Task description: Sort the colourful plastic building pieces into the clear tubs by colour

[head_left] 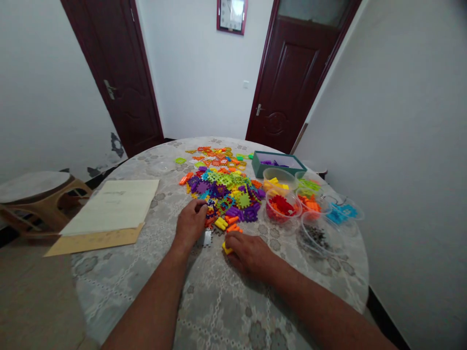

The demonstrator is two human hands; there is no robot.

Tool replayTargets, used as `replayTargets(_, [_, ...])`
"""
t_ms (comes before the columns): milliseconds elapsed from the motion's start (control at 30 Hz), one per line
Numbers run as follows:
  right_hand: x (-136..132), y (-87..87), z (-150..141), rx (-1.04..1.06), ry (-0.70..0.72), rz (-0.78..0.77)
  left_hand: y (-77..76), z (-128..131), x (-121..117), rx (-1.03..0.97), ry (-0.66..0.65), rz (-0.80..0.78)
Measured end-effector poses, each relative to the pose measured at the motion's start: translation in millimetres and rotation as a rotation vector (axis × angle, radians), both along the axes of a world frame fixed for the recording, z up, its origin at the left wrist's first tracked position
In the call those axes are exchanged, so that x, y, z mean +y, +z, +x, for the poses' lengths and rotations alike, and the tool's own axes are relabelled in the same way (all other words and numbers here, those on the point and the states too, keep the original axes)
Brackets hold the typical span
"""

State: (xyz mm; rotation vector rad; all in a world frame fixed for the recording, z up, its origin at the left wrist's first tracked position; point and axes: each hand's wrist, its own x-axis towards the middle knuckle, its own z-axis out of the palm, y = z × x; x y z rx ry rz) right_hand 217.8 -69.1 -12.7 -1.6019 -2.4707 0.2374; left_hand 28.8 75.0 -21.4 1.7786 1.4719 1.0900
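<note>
My left hand (190, 222) is at the near left edge of a mixed pile of plastic building pieces (222, 182), its fingers bent and pressed together at the pieces. What lies between those fingertips is hidden. My right hand (250, 252) is closed around a yellow building piece (226, 249), just above or on the cloth in front of the pile. Between the two hands lie another yellow piece (221, 223), orange pieces (233, 227) and a grey square piece (206, 238).
Clear round tubs hold red pieces (281, 206), yellow pieces (276, 183), orange pieces (310, 203), blue pieces (342, 212) and grey pieces (316, 236). Behind them stands a green box (260, 167) with purple pieces. Papers (113, 204) lie on the left of the patterned tablecloth (153, 272).
</note>
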Motion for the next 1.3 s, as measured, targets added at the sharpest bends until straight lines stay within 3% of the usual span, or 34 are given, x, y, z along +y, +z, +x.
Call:
replayTargets(200, [1.0, 2.3, 1.5, -0.068, -0.063, -0.016, -1.3, 0.2, 0.2, 0.002, -0.006, 0.011])
replayTargets(433, [-4.4, 5.7, 6.5, 0.031, -0.041, -0.030, 1.4, -1.9, 1.1, -0.010, 0.008, 0.001])
replayTargets(533, [-7.7, 28.6, 23.8, 0.129, -0.098, -0.007, 0.5, -2.9, 2.0, -0.024, 0.011, 0.007])
replayTargets(633, [2.7, 66.7, 56.9, 0.145, -0.228, 0.058, -0.4, -2.3, 1.5, -0.031, 0.006, 0.013])
replayTargets(733, [34.2, 101.6, 99.6, 0.019, -0.406, 0.153, -0.5, -0.7, -0.6, -0.041, -0.009, 0.013])
replayTargets(833, [73.7, 119.1, 139.8, -0.134, -0.618, 0.191, 0.7, 0.8, -3.6, -0.053, -0.018, 0.022])
replayTargets(967, [104.0, 118.0, 168.9, -0.199, -0.799, 0.214, 3.9, 1.3, -7.0, -0.088, -0.037, -0.042])
replayTargets(1067, [104.8, 107.4, 164.8, -0.182, -0.792, 0.251, 5.5, 1.3, -8.5, -0.130, -0.072, -0.071])
replayTargets(1167, [96.9, 93.3, 138.4, -0.015, -0.609, 0.221, 6.8, 2.6, -9.7, -0.185, -0.139, -0.062])
replayTargets(1300, [87.0, 72.8, 80.4, 0.336, -0.311, 0.039, 9.8, 6.3, -13.6, -0.266, -0.301, -0.084])
